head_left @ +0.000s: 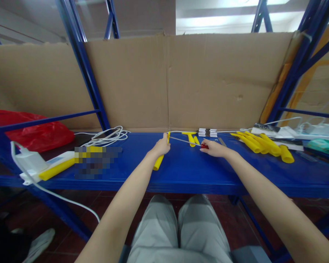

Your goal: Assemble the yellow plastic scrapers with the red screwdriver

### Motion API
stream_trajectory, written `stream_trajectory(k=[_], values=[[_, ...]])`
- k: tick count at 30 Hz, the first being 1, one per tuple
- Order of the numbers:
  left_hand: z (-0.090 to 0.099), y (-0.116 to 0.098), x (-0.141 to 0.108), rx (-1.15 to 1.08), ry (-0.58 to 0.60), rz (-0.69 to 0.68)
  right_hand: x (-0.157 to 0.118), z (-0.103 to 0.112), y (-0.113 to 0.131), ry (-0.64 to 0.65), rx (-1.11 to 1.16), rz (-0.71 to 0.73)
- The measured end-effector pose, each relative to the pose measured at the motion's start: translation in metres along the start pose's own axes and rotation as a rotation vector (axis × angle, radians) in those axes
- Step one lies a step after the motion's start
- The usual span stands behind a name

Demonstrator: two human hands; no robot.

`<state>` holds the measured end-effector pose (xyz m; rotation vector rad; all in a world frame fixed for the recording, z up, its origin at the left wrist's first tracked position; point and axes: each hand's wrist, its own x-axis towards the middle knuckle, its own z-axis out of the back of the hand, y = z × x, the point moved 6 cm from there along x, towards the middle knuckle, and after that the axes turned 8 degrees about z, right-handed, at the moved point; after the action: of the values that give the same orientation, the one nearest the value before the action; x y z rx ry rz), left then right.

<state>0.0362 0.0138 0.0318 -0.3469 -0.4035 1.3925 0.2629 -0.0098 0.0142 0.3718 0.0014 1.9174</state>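
Note:
My left hand (162, 144) is closed around a yellow T-shaped tool with a tubular handle (158, 163), which sticks out below the fingers. Held edge-on, its narrow yellow head (168, 137) shows at the fingertips. In my right hand (213, 148) is a screwdriver with a red handle (204, 146). Its long thin shaft points left to the yellow head; whether the tip touches it I cannot tell. Between the hands, farther back, lie another yellow T-shaped tool (191, 139) and a short yellow piece (196, 141).
Several yellow handles (259, 143) lie in a pile on the right of the blue shelf (197, 171). A black-and-white stack (207, 132) stands by the cardboard wall (208, 80). On the left are a coiled white cable (109, 137), a power strip (59, 159) and a red bag (35, 129).

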Motion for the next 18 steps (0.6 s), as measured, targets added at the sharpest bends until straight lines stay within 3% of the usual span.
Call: stream_trajectory(k=[4,12,18], values=[[0.0,0.002,0.002,0.002,-0.007,0.011,0.002,-0.005,0.005,0.05,0.077,0.087],[0.0,0.001,0.0,-0.003,-0.004,0.006,0.0,0.007,-0.001,-0.155,-0.049,0.026],[0.0,0.0,-0.001,-0.013,0.0,-0.004,0.0,0.002,0.002,-0.001,0.031,0.048]])
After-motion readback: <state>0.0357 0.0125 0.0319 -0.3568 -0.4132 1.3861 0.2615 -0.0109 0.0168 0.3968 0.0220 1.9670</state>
